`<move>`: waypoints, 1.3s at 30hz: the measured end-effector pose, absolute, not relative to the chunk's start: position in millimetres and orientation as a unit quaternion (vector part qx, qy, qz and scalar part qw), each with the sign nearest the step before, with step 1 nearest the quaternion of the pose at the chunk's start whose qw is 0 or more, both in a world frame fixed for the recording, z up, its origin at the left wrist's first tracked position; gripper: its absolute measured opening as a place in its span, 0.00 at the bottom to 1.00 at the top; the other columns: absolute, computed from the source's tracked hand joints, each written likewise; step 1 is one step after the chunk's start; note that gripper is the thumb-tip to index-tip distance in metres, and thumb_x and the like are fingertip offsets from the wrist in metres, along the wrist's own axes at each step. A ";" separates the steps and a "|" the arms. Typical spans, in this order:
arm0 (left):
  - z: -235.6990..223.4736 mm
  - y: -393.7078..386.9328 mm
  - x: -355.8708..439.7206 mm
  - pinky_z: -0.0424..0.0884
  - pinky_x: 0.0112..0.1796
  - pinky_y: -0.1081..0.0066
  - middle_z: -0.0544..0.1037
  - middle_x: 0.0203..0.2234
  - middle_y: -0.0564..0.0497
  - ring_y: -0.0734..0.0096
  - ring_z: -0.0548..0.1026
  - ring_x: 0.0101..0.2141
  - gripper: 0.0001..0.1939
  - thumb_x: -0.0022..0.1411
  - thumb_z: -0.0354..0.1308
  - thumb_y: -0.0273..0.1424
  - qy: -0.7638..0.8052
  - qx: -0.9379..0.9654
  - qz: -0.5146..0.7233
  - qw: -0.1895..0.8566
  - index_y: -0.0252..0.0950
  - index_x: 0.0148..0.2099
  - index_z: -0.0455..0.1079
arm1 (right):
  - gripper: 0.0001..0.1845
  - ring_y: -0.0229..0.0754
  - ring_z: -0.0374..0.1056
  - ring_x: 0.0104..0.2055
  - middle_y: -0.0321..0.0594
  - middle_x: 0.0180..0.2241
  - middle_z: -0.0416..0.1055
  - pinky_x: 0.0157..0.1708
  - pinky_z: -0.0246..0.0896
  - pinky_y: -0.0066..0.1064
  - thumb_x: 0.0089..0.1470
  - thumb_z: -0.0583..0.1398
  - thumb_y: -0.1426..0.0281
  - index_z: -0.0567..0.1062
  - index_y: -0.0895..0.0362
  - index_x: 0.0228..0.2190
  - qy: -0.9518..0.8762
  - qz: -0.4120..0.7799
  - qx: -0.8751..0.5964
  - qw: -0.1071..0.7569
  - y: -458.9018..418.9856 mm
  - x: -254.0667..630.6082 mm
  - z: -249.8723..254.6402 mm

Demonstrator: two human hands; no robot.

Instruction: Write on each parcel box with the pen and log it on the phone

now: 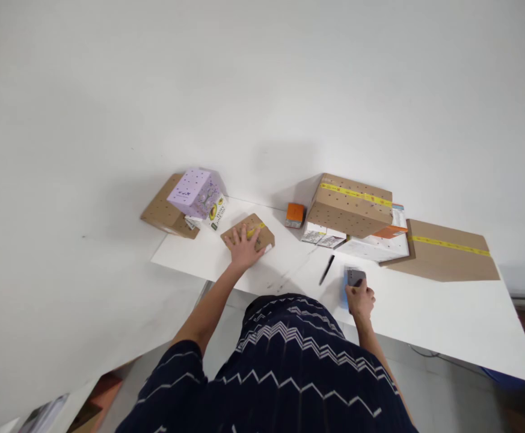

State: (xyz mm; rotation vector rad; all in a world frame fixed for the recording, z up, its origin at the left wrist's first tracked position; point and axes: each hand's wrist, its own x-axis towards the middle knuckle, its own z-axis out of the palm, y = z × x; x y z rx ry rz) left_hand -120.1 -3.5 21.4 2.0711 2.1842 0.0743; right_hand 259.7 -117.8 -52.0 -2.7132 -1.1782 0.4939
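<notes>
My left hand (244, 248) lies with fingers spread on top of a small flat cardboard box (266, 236) with yellow tape. A small white patch shows at the box's right corner. Over at the right, my right hand (360, 299) is closed around a dark smartphone (356, 276), its camera side facing up. A light-blue item (345, 290) lies beneath the phone, mostly hidden by it and the hand. Between my hands, nearer the right one, a black pen (326, 270) rests on the white table (289, 264).
Along the wall stand a purple box (190, 191), a white avocado-print box (218, 213), a leaning cardboard box (162, 207) and a small orange box (294, 214). A large taped carton (350, 204) sits on white boxes (319, 234). Another carton (447, 249) lies farther right.
</notes>
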 end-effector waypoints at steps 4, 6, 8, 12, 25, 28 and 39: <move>24.3 38.7 -136.8 0.38 0.55 0.37 0.48 0.65 0.40 0.35 0.41 0.63 0.35 0.60 0.49 0.48 0.774 0.632 0.043 0.020 0.44 0.67 0.48 | 0.37 0.62 0.59 0.52 0.58 0.52 0.59 0.46 0.56 0.50 0.52 0.53 0.56 0.55 0.58 0.60 -0.408 0.139 -0.900 0.057 -109.2 254.1 -58.8; 25.9 58.2 -143.5 0.39 0.56 0.40 0.50 0.64 0.39 0.38 0.42 0.63 0.32 0.62 0.47 0.44 0.778 0.626 0.045 0.011 0.42 0.66 0.49 | 0.37 0.61 0.58 0.53 0.59 0.52 0.58 0.47 0.55 0.50 0.52 0.53 0.56 0.56 0.58 0.60 -0.405 0.147 -0.901 0.052 -105.6 254.4 -63.5; 27.2 74.9 -149.4 0.41 0.57 0.42 0.51 0.64 0.39 0.42 0.44 0.63 0.29 0.63 0.46 0.40 0.777 0.628 0.053 0.005 0.40 0.65 0.51 | 0.36 0.62 0.57 0.53 0.58 0.53 0.57 0.47 0.55 0.50 0.52 0.53 0.55 0.57 0.57 0.59 -0.402 0.151 -0.902 0.053 -103.3 255.5 -68.4; 28.8 97.8 -154.6 0.43 0.57 0.46 0.53 0.63 0.38 0.46 0.47 0.62 0.27 0.64 0.44 0.34 0.768 0.638 0.061 0.001 0.37 0.64 0.53 | 0.35 0.62 0.55 0.54 0.57 0.55 0.55 0.49 0.54 0.51 0.53 0.53 0.55 0.58 0.57 0.59 -0.409 0.139 -0.900 0.058 -102.6 256.7 -74.6; 19.1 113.1 -43.1 0.55 0.53 0.57 0.60 0.57 0.42 0.50 0.58 0.56 0.32 0.60 0.49 0.46 0.691 0.708 0.095 0.109 0.42 0.63 0.54 | 0.33 0.63 0.53 0.57 0.57 0.58 0.53 0.50 0.53 0.52 0.53 0.53 0.53 0.61 0.55 0.58 -0.405 0.121 -0.902 0.093 -102.5 254.2 -71.3; 11.3 120.6 -5.8 0.61 0.49 0.56 0.61 0.55 0.39 0.46 0.62 0.52 0.38 0.53 0.55 0.50 0.699 0.690 0.079 0.173 0.41 0.63 0.54 | 0.31 0.62 0.53 0.57 0.57 0.58 0.53 0.51 0.52 0.51 0.55 0.52 0.55 0.63 0.56 0.57 -0.410 0.084 -0.900 0.122 -102.6 249.7 -64.2; -3.1 84.2 -11.0 0.65 0.46 0.59 0.57 0.58 0.44 0.50 0.64 0.51 0.34 0.54 0.56 0.40 0.665 0.696 0.081 0.259 0.47 0.63 0.53 | 0.29 0.57 0.55 0.56 0.60 0.52 0.60 0.52 0.51 0.52 0.57 0.47 0.56 0.67 0.63 0.51 -0.512 0.088 -0.828 0.212 -114.1 232.3 -64.5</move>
